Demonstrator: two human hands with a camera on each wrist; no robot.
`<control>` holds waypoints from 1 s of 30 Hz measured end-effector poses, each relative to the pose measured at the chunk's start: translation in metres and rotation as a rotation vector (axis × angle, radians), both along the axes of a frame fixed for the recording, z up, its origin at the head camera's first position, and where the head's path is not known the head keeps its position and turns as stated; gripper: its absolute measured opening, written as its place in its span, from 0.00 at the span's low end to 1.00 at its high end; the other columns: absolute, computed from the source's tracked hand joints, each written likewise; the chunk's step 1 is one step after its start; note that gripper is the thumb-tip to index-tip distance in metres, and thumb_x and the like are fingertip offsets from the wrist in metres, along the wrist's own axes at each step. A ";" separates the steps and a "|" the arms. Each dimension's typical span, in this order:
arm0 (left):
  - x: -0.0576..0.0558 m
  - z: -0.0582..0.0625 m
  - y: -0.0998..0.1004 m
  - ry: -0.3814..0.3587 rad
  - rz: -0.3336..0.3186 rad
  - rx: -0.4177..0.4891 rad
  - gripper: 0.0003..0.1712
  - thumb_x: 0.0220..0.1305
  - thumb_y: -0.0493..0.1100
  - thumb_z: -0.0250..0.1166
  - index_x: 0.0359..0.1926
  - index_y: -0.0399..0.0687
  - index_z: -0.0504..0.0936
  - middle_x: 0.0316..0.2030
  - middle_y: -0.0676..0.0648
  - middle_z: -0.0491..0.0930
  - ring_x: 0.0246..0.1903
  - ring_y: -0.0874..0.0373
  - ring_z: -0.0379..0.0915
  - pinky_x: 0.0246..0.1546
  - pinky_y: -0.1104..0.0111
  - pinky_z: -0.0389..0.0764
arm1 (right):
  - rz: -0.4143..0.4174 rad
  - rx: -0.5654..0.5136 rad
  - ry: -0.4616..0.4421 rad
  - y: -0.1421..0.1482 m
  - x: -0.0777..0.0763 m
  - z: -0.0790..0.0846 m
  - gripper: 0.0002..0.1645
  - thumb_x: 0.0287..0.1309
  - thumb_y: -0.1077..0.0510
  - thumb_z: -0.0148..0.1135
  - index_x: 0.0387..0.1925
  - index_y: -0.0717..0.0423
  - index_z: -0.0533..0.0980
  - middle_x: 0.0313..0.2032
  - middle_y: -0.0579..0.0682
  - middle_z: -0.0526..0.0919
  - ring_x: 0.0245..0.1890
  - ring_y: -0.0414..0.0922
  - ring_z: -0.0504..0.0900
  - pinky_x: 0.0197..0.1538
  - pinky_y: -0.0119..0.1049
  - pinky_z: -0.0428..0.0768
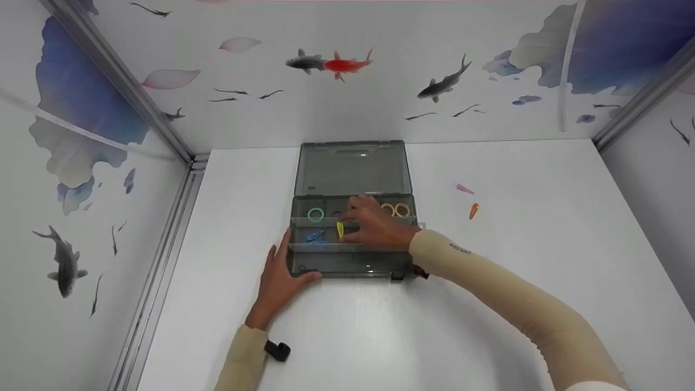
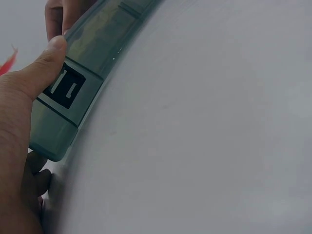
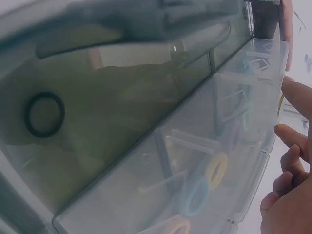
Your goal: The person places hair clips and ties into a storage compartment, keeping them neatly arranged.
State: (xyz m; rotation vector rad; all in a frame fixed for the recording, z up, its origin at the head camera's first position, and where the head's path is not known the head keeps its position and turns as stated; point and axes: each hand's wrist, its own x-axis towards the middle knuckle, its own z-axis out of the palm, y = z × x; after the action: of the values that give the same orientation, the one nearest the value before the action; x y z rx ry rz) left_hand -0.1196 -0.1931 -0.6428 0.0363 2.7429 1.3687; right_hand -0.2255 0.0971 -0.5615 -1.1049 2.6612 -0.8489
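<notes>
A grey see-through organizer box point(image 1: 347, 264) lies on the white table, its lid point(image 1: 353, 172) folded back. My right hand point(image 1: 374, 224) is over the middle row, pinching a yellow hair clip point(image 1: 340, 230) between thumb and finger. Only a thin yellow edge of it shows in the right wrist view. Blue hair clips point(image 1: 315, 235) lie left of it in the same row. My left hand point(image 1: 278, 283) holds the box's front left corner, thumb on the front edge, fingers along the side. A green ring point(image 1: 315, 215) and yellowish rings point(image 1: 402, 210) sit in the back row.
Right of the box, a pink hair clip point(image 1: 465, 189) and an orange hair clip point(image 1: 474, 210) lie on the table point(image 1: 516, 239). A dark ring point(image 3: 44, 114) is in the front compartment. Fish-printed walls point(image 1: 380, 108) and metal rails point(image 1: 157, 114) border the table.
</notes>
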 end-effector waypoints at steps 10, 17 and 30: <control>0.000 0.000 0.000 -0.008 0.005 -0.013 0.76 0.54 0.72 0.84 0.91 0.70 0.45 0.87 0.37 0.53 0.85 0.28 0.40 0.74 0.23 0.57 | 0.047 0.055 0.020 -0.010 -0.003 0.007 0.30 0.66 0.47 0.82 0.63 0.59 0.87 0.44 0.55 0.75 0.44 0.49 0.64 0.65 0.59 0.70; 0.000 -0.001 0.000 -0.002 0.007 -0.009 0.76 0.54 0.72 0.84 0.91 0.71 0.45 0.87 0.36 0.53 0.85 0.27 0.41 0.74 0.23 0.58 | 0.069 0.075 0.051 -0.014 -0.005 0.004 0.32 0.67 0.46 0.81 0.64 0.60 0.86 0.41 0.52 0.71 0.41 0.47 0.60 0.53 0.51 0.64; 0.001 0.000 -0.001 -0.013 -0.006 -0.002 0.76 0.54 0.72 0.84 0.91 0.71 0.44 0.87 0.37 0.52 0.86 0.29 0.39 0.74 0.22 0.56 | 0.065 -0.010 0.014 -0.003 -0.008 0.000 0.30 0.71 0.48 0.78 0.65 0.61 0.85 0.44 0.56 0.74 0.43 0.48 0.63 0.52 0.47 0.62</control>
State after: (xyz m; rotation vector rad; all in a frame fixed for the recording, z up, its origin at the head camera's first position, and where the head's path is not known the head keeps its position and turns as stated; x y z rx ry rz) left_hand -0.1187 -0.1939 -0.6429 0.0351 2.7311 1.3604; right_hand -0.2337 0.0941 -0.5620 -1.1971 2.6190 -0.8464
